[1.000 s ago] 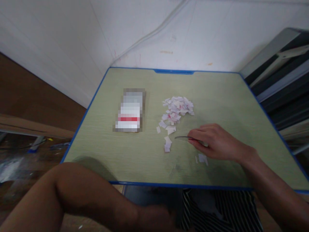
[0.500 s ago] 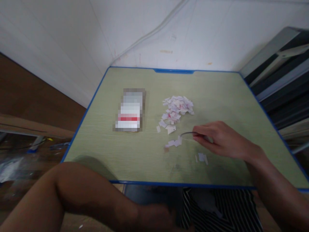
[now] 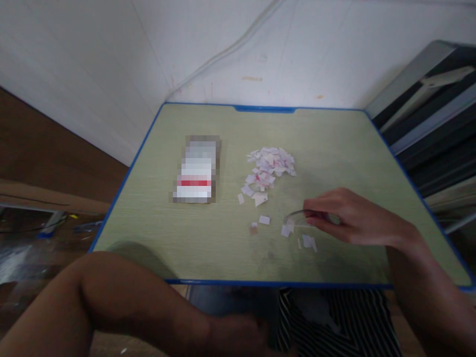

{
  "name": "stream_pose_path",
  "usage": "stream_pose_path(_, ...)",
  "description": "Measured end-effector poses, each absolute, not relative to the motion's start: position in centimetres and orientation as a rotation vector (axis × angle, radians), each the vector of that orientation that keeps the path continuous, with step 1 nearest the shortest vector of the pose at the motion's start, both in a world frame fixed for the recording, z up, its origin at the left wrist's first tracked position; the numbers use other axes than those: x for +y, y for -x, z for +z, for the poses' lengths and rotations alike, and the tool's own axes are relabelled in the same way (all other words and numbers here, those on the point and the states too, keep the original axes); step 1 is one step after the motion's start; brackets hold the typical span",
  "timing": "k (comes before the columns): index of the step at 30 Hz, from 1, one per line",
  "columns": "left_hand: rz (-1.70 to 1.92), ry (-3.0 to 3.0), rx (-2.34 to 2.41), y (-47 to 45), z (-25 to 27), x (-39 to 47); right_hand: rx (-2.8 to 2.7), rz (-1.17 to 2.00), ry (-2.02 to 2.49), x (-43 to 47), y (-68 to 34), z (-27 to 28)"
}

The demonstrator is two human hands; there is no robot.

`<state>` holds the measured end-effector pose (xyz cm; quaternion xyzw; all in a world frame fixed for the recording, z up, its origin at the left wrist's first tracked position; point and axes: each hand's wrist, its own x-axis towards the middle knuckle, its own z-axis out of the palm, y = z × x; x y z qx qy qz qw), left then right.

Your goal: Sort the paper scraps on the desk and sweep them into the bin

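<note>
Beyond the table's near edge, my left hand (image 3: 238, 333) rests low near my lap, dark and blurred, its fingers unclear. Over the right half of the table, my right hand (image 3: 336, 215) is closed on a thin curved piece (image 3: 296, 213) with a dark arched edge, its kind unclear. The piece's tip is at small white paper scraps (image 3: 286, 230). Just below lie a few more paper scraps (image 3: 308, 241). A single scrap (image 3: 265, 219) lies to the left. Farther back is a heap of white and pinkish paper bits (image 3: 271, 163).
A pixelated flat rectangular object (image 3: 196, 168) with a red band lies on the left of the green table (image 3: 334, 134). The table has a blue rim. A white wall (image 3: 215, 29) with a cable stands behind it. Dark folded frames (image 3: 439, 109) lean at right.
My right hand has moved slightly right and toward me. A couple of paper scraps have shifted right with the curved piece, leaving one scrap behind. The view has shifted a little.
</note>
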<state>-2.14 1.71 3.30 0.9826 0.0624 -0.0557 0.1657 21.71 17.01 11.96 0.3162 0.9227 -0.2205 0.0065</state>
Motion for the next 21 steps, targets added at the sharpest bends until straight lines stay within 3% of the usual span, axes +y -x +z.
stream_pose_path(21,-0.062,-2.727,0.149,2.3,1.8,1.1,2.991,-0.707,-1.048,16.8,-19.9,10.8)
